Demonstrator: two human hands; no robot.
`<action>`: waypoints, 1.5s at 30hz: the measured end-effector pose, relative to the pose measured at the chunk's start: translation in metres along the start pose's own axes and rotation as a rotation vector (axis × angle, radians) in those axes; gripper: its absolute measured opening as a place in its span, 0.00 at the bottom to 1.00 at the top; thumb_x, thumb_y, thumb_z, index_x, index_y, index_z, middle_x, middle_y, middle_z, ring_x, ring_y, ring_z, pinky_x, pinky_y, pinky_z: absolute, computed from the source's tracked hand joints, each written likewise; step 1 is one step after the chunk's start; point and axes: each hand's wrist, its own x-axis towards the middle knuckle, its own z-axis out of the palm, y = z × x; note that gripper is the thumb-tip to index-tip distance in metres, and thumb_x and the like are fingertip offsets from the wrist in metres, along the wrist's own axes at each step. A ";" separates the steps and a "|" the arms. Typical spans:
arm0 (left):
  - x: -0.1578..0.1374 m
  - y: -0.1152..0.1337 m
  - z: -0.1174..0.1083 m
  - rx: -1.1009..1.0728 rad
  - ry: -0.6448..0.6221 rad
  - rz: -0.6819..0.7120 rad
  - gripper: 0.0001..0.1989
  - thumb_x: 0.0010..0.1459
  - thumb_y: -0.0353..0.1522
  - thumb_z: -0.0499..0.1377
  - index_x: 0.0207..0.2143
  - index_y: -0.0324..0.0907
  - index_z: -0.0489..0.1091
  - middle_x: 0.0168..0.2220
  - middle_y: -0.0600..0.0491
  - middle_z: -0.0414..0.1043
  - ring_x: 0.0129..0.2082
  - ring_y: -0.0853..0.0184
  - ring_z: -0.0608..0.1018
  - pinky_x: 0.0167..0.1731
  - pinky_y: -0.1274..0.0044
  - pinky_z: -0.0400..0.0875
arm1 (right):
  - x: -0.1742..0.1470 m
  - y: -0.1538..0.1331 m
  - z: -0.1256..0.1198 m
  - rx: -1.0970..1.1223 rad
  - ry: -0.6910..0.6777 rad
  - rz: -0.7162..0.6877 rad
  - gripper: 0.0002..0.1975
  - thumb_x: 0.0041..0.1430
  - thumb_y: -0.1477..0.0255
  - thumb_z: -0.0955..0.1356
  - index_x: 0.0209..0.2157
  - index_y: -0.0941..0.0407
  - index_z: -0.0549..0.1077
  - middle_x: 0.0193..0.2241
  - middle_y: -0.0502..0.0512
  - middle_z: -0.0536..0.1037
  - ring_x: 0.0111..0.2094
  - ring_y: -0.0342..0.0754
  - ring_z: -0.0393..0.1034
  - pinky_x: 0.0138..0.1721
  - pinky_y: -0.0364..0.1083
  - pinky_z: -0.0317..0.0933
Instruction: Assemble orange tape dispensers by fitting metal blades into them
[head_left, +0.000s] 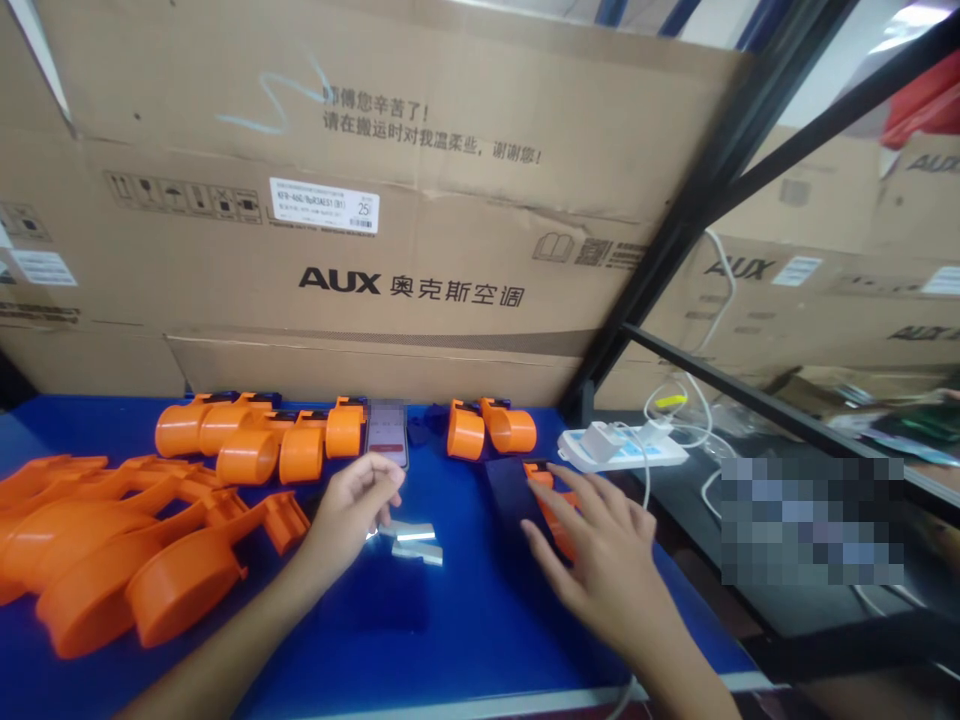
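Note:
My left hand point(364, 505) is above the blue tabletop point(465, 620), its thumb and fingers pinched together. What it holds, if anything, is too small to make out. Just beside its fingertips lie a few shiny metal strips point(417, 550). My right hand point(604, 550) has its fingers spread over an orange plastic piece with a dark end point(559, 515), which it partly hides. On the left lie several large orange plastic tape dispensers point(184, 590), each a round ring with an arm. Farther back stand several smaller-looking orange ones with dark ends point(300, 455).
A phone point(388, 430) lies at the back, with two more orange dispensers point(487, 430) right of it. A white power strip point(622, 448) with plugs and cables sits by the black metal frame point(675, 250). A large cardboard box point(360, 340) walls off the back.

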 end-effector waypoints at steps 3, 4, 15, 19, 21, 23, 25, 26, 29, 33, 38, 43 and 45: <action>0.001 -0.005 0.000 0.061 -0.028 -0.030 0.16 0.61 0.46 0.63 0.39 0.42 0.73 0.29 0.55 0.72 0.22 0.72 0.73 0.19 0.81 0.61 | 0.002 -0.014 0.004 -0.028 -0.139 -0.106 0.16 0.63 0.63 0.67 0.48 0.52 0.80 0.64 0.64 0.69 0.63 0.70 0.60 0.57 0.70 0.55; 0.001 -0.007 0.000 0.071 -0.040 -0.043 0.16 0.61 0.46 0.63 0.39 0.42 0.73 0.29 0.55 0.73 0.22 0.72 0.73 0.19 0.81 0.61 | 0.001 -0.018 0.006 -0.034 -0.172 -0.124 0.14 0.62 0.64 0.68 0.46 0.53 0.81 0.64 0.64 0.69 0.64 0.71 0.59 0.58 0.71 0.54; 0.002 -0.006 0.003 0.017 -0.041 -0.050 0.15 0.60 0.45 0.63 0.38 0.42 0.72 0.27 0.55 0.72 0.20 0.72 0.72 0.18 0.81 0.60 | 0.005 -0.037 0.003 0.023 -0.132 -0.161 0.12 0.67 0.68 0.66 0.39 0.54 0.82 0.51 0.63 0.79 0.55 0.66 0.69 0.57 0.70 0.54; 0.000 -0.002 0.003 0.043 -0.028 0.001 0.14 0.62 0.44 0.62 0.36 0.42 0.72 0.27 0.55 0.72 0.20 0.71 0.71 0.20 0.80 0.62 | 0.026 -0.052 -0.011 0.217 -0.169 -0.192 0.12 0.70 0.66 0.64 0.45 0.52 0.79 0.50 0.60 0.79 0.53 0.61 0.70 0.54 0.64 0.57; -0.005 0.002 0.002 0.089 0.004 0.095 0.13 0.63 0.43 0.61 0.35 0.43 0.72 0.26 0.56 0.71 0.21 0.71 0.71 0.22 0.79 0.63 | 0.040 -0.063 -0.014 0.345 -0.281 -0.290 0.12 0.71 0.66 0.64 0.48 0.52 0.77 0.48 0.58 0.79 0.50 0.57 0.70 0.52 0.60 0.60; -0.012 0.007 -0.001 0.178 0.035 0.254 0.12 0.64 0.41 0.60 0.32 0.44 0.73 0.26 0.55 0.70 0.23 0.69 0.71 0.25 0.77 0.65 | 0.054 -0.078 -0.010 0.460 -0.407 -0.439 0.12 0.69 0.65 0.66 0.49 0.52 0.76 0.47 0.57 0.78 0.49 0.56 0.69 0.50 0.56 0.62; -0.020 0.011 -0.004 0.325 0.033 0.453 0.10 0.64 0.37 0.60 0.30 0.44 0.73 0.24 0.54 0.70 0.24 0.67 0.71 0.28 0.74 0.66 | 0.067 -0.095 0.004 0.532 -0.453 -0.535 0.13 0.66 0.66 0.68 0.49 0.54 0.75 0.46 0.58 0.77 0.47 0.55 0.69 0.47 0.55 0.64; -0.024 0.012 -0.005 0.415 0.018 0.552 0.09 0.62 0.35 0.61 0.28 0.45 0.74 0.24 0.53 0.70 0.24 0.66 0.71 0.29 0.73 0.66 | 0.074 -0.104 0.014 0.558 -0.449 -0.562 0.11 0.66 0.67 0.68 0.48 0.55 0.76 0.45 0.59 0.77 0.46 0.54 0.69 0.47 0.54 0.64; -0.032 0.010 -0.006 0.666 -0.059 0.762 0.08 0.59 0.32 0.63 0.25 0.47 0.76 0.21 0.52 0.71 0.24 0.63 0.71 0.32 0.69 0.66 | 0.095 -0.130 0.048 0.682 -0.382 -0.645 0.11 0.65 0.70 0.69 0.48 0.55 0.76 0.47 0.58 0.76 0.47 0.55 0.68 0.51 0.55 0.65; -0.037 -0.002 -0.005 0.840 -0.194 0.793 0.08 0.57 0.33 0.62 0.25 0.50 0.77 0.20 0.51 0.71 0.23 0.61 0.71 0.30 0.68 0.67 | 0.127 -0.159 0.071 0.910 -0.334 -0.696 0.20 0.68 0.74 0.67 0.59 0.47 0.71 0.51 0.51 0.78 0.53 0.51 0.71 0.61 0.52 0.61; -0.040 -0.013 0.002 0.918 -0.463 0.864 0.13 0.55 0.36 0.64 0.18 0.51 0.71 0.16 0.53 0.64 0.18 0.62 0.68 0.24 0.68 0.64 | 0.155 -0.186 0.064 0.925 -0.436 -0.820 0.24 0.66 0.63 0.71 0.61 0.53 0.71 0.58 0.56 0.77 0.58 0.52 0.72 0.58 0.50 0.65; -0.041 -0.018 0.007 0.892 -0.480 0.984 0.14 0.55 0.36 0.63 0.18 0.51 0.69 0.16 0.55 0.61 0.16 0.64 0.67 0.20 0.69 0.63 | 0.156 -0.207 0.065 0.756 -0.482 -0.961 0.34 0.59 0.69 0.75 0.66 0.50 0.65 0.65 0.54 0.71 0.62 0.54 0.69 0.55 0.49 0.67; -0.041 -0.019 0.007 0.914 -0.471 0.970 0.14 0.57 0.37 0.62 0.18 0.51 0.70 0.16 0.54 0.61 0.16 0.64 0.68 0.19 0.69 0.63 | 0.153 -0.212 0.068 0.706 -0.463 -0.992 0.34 0.60 0.73 0.73 0.66 0.50 0.64 0.65 0.53 0.70 0.63 0.52 0.67 0.54 0.48 0.67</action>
